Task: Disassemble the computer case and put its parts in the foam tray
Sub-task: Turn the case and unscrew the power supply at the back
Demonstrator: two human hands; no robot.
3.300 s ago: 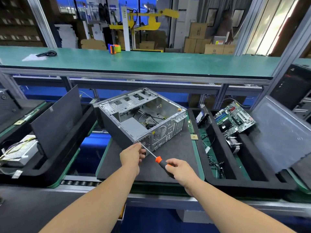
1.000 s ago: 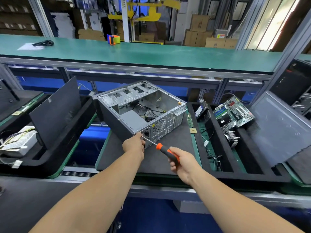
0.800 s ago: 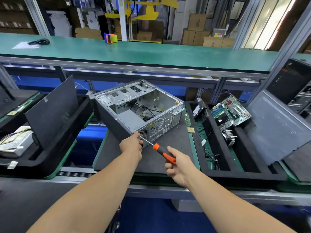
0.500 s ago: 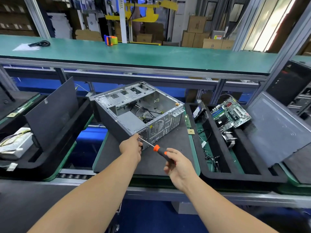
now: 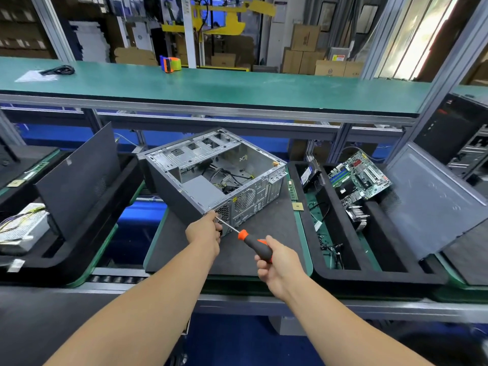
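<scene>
Computer case (image 5: pixel 211 178) sits at 12 o'clock on dark mat (image 5: pixel 264 233), side panel already off, motherboard bay bare. Motherboard (image 5: pixel 360 178) and heatsink (image 5: pixel 357 216) lie in foam tray (image 5: pixel 351 270) at 2 o'clock; removed panel (image 5: pixel 433 199) leans at 3 o'clock.

Our right hand (image 5: pixel 277 265) grips screwdriver (image 5: pixel 253 243), tip at rear corner screw. Our left hand (image 5: pixel 204 232) curls at same corner; whether it pinches shaft or braces case, we cannot tell.

We judge: roughly midway. Power supply (image 5: pixel 203 191), cables (image 5: pixel 227 178), drive cage still inside.
</scene>
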